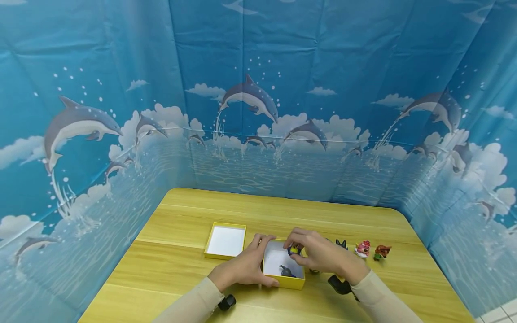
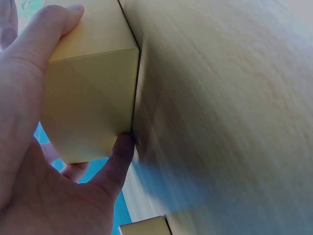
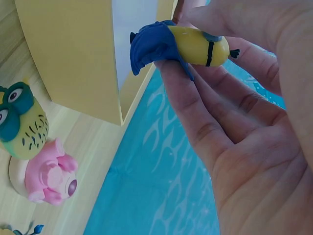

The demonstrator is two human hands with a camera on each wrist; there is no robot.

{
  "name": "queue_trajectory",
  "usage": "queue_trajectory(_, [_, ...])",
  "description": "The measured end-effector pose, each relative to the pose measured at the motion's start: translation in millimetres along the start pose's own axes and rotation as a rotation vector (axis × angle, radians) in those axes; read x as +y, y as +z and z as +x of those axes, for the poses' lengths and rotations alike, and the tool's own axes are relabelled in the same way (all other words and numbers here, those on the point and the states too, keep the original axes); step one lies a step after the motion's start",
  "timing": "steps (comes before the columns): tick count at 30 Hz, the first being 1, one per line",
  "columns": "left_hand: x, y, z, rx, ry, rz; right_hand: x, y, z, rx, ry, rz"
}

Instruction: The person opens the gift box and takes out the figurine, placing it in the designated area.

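A yellow open box (image 1: 285,281) with a white inside stands on the table. My left hand (image 1: 246,267) grips its left side, thumb at the near side and fingers at the far side; in the left wrist view the fingers wrap the box wall (image 2: 93,98). Over the box's right part, my right hand (image 1: 317,251) pinches a small yellow and blue minion figurine (image 3: 198,45) between thumb and fingers, held on its side in the right wrist view. Inside the box, near its front, lies a small dark grey figurine (image 1: 287,271).
Left of the box lies a yellow lid (image 1: 225,258), white side up. To the right stand a red and white figurine (image 1: 362,249), a brown and green one (image 1: 381,252) and a dark-eared one (image 1: 341,244). An owl figurine (image 3: 24,122) and a pink figurine (image 3: 51,174) stand beside the box.
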State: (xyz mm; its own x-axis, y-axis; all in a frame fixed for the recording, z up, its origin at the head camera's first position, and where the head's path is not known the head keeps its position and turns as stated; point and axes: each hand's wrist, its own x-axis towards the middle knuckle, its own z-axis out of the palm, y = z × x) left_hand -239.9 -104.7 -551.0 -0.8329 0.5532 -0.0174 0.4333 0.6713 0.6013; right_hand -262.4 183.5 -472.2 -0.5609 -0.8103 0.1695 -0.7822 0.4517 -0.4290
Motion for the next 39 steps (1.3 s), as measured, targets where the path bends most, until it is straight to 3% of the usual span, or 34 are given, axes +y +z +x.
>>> queue_trajectory(22, [1.2, 2.0, 0.6, 0.015, -0.003, 0.0, 2, -10, -20.1, 0.063, 0.063, 0.007])
queue_trajectory(39, [0.6, 2.9, 1.6, 0.024, -0.006, -0.017, 8, -16, -33.9, 0.127, 0.01, -0.017])
